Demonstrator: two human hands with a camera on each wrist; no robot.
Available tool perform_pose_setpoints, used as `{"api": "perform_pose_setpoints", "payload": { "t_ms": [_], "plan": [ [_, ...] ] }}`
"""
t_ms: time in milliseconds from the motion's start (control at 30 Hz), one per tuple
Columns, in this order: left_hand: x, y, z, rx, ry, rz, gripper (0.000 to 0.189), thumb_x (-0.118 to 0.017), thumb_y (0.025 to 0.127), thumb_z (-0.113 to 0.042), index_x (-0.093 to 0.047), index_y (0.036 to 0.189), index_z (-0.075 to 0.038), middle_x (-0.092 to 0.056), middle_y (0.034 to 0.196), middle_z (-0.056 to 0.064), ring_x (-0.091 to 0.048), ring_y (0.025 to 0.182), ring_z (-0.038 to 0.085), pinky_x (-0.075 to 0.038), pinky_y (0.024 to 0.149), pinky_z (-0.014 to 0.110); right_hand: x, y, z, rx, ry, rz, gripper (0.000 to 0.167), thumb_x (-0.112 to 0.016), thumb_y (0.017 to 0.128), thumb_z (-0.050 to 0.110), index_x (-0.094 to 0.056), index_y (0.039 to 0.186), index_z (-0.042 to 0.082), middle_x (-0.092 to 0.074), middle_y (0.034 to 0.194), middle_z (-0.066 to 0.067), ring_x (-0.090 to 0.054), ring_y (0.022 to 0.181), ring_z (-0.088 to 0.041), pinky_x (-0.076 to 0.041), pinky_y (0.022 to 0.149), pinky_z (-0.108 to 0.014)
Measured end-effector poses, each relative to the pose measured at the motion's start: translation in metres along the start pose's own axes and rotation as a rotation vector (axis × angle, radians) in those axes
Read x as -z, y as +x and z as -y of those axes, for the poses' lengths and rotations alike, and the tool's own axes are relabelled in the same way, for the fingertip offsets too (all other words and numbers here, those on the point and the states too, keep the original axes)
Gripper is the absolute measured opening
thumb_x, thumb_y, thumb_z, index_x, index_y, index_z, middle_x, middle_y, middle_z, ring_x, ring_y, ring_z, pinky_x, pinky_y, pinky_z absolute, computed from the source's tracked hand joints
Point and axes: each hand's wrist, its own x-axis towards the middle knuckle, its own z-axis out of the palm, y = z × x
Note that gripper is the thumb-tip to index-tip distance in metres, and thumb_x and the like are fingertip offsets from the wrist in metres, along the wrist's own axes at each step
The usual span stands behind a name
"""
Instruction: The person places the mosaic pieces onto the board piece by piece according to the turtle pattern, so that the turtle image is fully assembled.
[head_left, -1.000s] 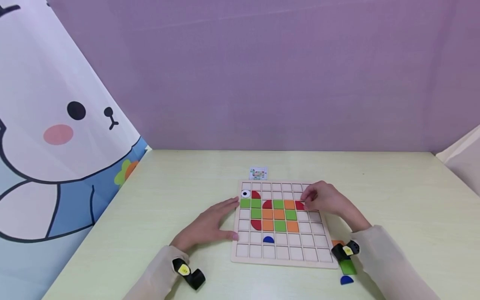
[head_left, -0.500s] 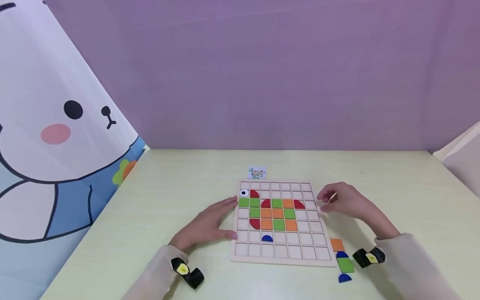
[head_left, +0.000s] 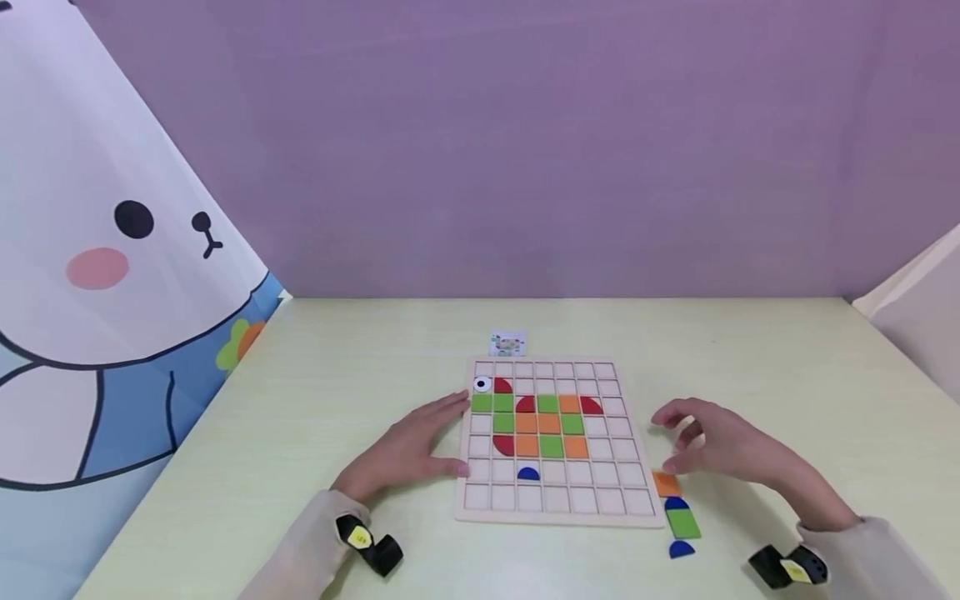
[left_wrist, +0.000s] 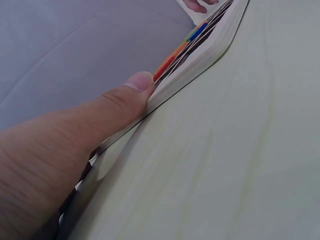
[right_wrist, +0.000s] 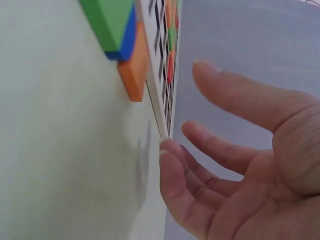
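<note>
A wooden grid board (head_left: 622, 500) lies flat on the table, its cells partly filled with green, orange and red tiles. A white eye disc (head_left: 482, 384) sits at its upper left, and a blue half-round tile (head_left: 528, 474) near the bottom. Against the board's left edge rests my left hand (head_left: 405, 450), its thumb (left_wrist: 115, 107) on the rim in the left wrist view. My right hand (head_left: 723, 443) hovers right of the board with loosely bent fingers and nothing in them. Just below it lies a loose orange square tile (head_left: 667, 484), also visible beside the right hand (right_wrist: 245, 160) in the right wrist view.
Below the orange tile, a green square (head_left: 683, 523) lies between two blue half-round tiles, the lower one (head_left: 682, 550) apart from it. A small picture card (head_left: 507, 343) lies behind the board. A purple cloth backdrop (head_left: 525, 150) rises at the table's far edge.
My right hand has left the red quarter-round tile in its cell on the board and moved right, then down near the loose tiles. The left hand stays at the board's edge.
</note>
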Motion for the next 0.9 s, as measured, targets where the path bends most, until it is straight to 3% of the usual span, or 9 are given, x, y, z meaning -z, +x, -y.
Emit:
{"api": "perform_pose_setpoints", "payload": {
  "t_ms": [200, 400, 600, 767, 900],
  "plan": [
    [0.0, 0.0, 0.002, -0.01, -0.004, 0.001, 0.093, -0.069, 0.078, -0.057, -0.032, 0.149, -0.011, -0.025, 0.158, 0.001, -0.023, 0.145, 0.028, -0.025, 0.116, 0.051, -0.01, -0.017, -0.006, -0.022, 0.06, 0.05, 0.08, -0.086, 0.066, 0.021, -0.045, 0.132, 0.004, -0.047, 0.128, -0.015, -0.05, 0.1, -0.024, -0.048, 0.07, -0.028],
    [-0.001, 0.0, 0.003, 0.001, -0.002, 0.001, 0.093, -0.067, 0.077, -0.06, -0.032, 0.149, -0.013, -0.025, 0.158, 0.0, -0.023, 0.145, 0.028, -0.027, 0.115, 0.052, -0.021, -0.031, -0.011, 0.038, 0.047, 0.066, 0.094, -0.089, 0.059, 0.026, -0.04, 0.138, 0.008, -0.037, 0.132, -0.013, -0.046, 0.103, -0.024, -0.044, 0.067, -0.022],
    [0.002, 0.0, 0.002, 0.002, 0.004, -0.008, 0.093, -0.068, 0.077, -0.058, -0.032, 0.15, -0.014, -0.025, 0.158, 0.001, -0.023, 0.145, 0.028, -0.026, 0.115, 0.052, -0.028, -0.035, -0.011, 0.136, 0.015, 0.087, 0.089, -0.089, 0.06, 0.027, -0.044, 0.134, 0.008, -0.036, 0.126, -0.01, -0.042, 0.095, -0.013, -0.044, 0.063, -0.02],
    [0.002, 0.0, 0.001, -0.003, -0.002, -0.011, 0.092, -0.07, 0.078, -0.055, -0.032, 0.15, -0.013, -0.026, 0.158, 0.002, -0.023, 0.145, 0.028, -0.026, 0.115, 0.052, -0.034, -0.035, -0.009, 0.117, -0.039, 0.075, 0.085, -0.09, 0.057, 0.029, -0.049, 0.129, 0.011, -0.038, 0.122, -0.007, -0.042, 0.097, -0.017, -0.044, 0.063, -0.02],
    [-0.001, 0.001, 0.002, -0.002, -0.002, -0.001, 0.091, -0.07, 0.078, -0.055, -0.031, 0.15, -0.013, -0.025, 0.158, 0.001, -0.023, 0.145, 0.028, -0.025, 0.116, 0.051, -0.037, -0.034, -0.011, 0.127, -0.098, 0.019, 0.073, -0.09, 0.058, 0.025, -0.054, 0.12, 0.011, -0.043, 0.112, -0.005, -0.046, 0.092, -0.016, -0.045, 0.066, -0.02]
  ]
}}
